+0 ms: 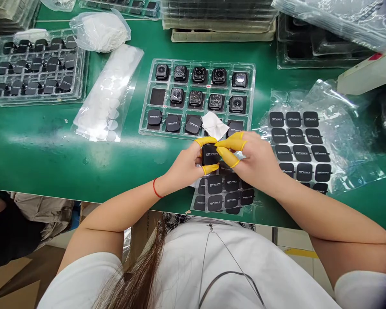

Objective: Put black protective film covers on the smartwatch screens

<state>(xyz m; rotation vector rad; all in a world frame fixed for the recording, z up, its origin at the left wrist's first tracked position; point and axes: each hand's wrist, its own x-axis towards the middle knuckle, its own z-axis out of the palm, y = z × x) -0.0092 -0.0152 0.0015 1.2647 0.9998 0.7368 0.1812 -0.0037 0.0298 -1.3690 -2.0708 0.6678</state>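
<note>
My left hand (188, 161), in yellow finger cots, grips a square black watch case (210, 154) by its sides, its face turned up. A black film printed "HiFuture" (211, 153) covers that face. Also in yellow cots, my right hand (252, 156) pinches the film at its upper right corner. A crumpled white cloth (215, 125) sits just beyond my fingertips; whether a finger holds it is unclear. Under my hands lies a sheet of black HiFuture films (215, 184). Ahead, a clear tray (142, 124) holds several watch cases, some back up, others with the printed side up.
A second sheet of films (301, 153) rests on clear plastic at the right. On the left are a tray of black pieces (37, 64), a strip of round clear stickers (107, 96) and a bag of white material (101, 31). Stacked trays (218, 17) line the back.
</note>
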